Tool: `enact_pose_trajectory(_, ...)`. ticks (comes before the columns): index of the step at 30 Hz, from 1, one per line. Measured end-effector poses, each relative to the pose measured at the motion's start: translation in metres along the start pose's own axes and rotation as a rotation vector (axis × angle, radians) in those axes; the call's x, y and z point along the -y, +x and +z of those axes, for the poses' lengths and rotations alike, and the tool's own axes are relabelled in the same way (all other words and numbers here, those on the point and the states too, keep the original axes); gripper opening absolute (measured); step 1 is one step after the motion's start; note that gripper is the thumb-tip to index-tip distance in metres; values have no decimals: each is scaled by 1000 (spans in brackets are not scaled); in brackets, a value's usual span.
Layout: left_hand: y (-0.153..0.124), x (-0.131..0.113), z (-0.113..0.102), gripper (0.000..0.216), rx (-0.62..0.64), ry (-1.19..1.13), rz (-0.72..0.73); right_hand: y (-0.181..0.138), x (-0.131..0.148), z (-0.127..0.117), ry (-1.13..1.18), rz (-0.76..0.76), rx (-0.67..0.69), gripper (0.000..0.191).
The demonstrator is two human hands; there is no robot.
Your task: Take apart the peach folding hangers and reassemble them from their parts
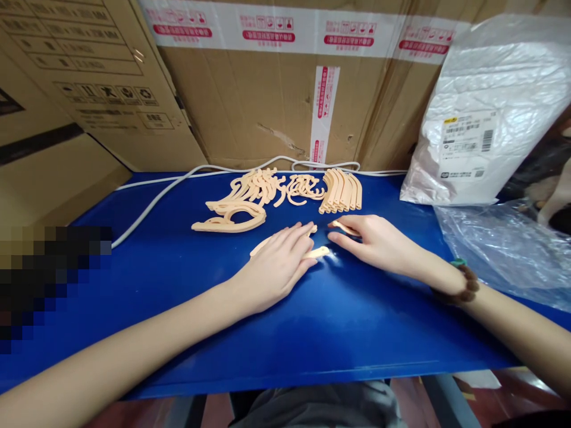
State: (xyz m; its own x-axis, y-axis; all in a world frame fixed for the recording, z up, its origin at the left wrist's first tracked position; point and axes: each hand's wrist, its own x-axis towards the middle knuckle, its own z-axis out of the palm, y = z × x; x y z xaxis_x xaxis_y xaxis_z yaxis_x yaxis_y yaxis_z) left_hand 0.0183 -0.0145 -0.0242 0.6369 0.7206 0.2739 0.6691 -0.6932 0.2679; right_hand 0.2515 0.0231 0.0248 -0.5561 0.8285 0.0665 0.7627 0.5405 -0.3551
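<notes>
My left hand [279, 264] lies flat, fingers stretched out, on a thin peach-coloured curved plastic piece [317, 252] on the blue table top [187, 279]. My right hand [372, 241] rests beside it, fingers pinched around another peach piece [343, 227]. Just beyond both hands lie more of these parts: a neat stack of curved strips [341, 191], a loose tangle [285, 187], and some larger curved pieces [229, 217] to the left.
Big cardboard boxes [267, 89] wall off the back and left. A white cable [151, 205] runs along the table's far edge. A white plastic bag with a label [482, 113] leans at right, clear plastic film [499, 249] below it.
</notes>
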Motion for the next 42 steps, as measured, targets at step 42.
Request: enact_pose_trajectory(42,0,2,-1,34,-7,-10,68,-23,11,26,-157,-179,18,44)
